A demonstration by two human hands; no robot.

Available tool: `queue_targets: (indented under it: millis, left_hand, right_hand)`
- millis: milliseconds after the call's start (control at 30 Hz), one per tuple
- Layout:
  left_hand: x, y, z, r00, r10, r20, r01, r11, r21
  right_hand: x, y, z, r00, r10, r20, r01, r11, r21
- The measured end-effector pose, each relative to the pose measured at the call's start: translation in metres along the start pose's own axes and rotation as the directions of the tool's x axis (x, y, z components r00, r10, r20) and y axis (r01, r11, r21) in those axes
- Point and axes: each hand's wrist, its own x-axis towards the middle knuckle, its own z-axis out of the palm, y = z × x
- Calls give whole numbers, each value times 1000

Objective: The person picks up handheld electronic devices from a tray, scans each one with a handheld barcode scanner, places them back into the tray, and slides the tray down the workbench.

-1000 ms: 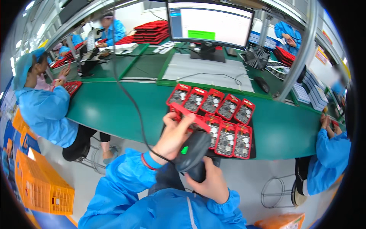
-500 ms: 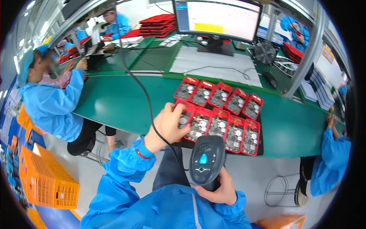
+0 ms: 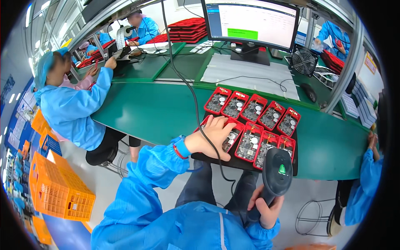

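Observation:
In my right hand [image 3: 266,204] is a dark grey handheld barcode scanner [image 3: 278,173], gripped by its handle, with a green light on its back. Its head overlaps the near right end of a black tray [image 3: 294,160]. The tray carries two rows of red open cases, each with a circuit board; one far-row case [image 3: 271,115] shows plainly. My left hand [image 3: 212,137] lies palm down with fingers spread over the near row's left end, hiding most of the first case. Its thumb and forefinger reach a second case [image 3: 231,139]; how firmly they touch cannot be told.
A black cable [image 3: 193,93] hangs in front of my left hand. Behind the cases are a monitor [image 3: 252,23], a mouse [image 3: 309,92] and a small fan [image 3: 303,61]. Co-workers in blue sit left and right. Stacked red trays [image 3: 187,30] stand far back; an orange crate [image 3: 62,187] is on the floor.
The scanner has moved right across the near row, and its light turned from blue to green. The monitor's yellow box is now green. My left hand has spread further over the cases.

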Motion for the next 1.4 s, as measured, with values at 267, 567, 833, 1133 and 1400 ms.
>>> queue_targets:
  millis: [267,567,833,1133,1400]
  left_hand:
    - [28,30,7,945,-252,-208,183,936,-302]
    - [90,72,-5,985,114,-127,-149,937,-315]
    - [74,75,-6,949,80,306,273,283,-920]
    - [52,65,-3,967,162,197,219,-131,-967]
    - [44,48,-1,975,51,215,221,-176,-959]
  right_hand:
    - [-2,-2,-19,1000,12,10,-12,1000,12]
    - [24,13,-51,984,75,162,-165,722,672]
    - [33,20,-70,979,53,196,-189,581,792]
    - [52,18,-47,937,130,323,-336,579,743]
    - [55,24,-41,931,57,360,-317,612,724]
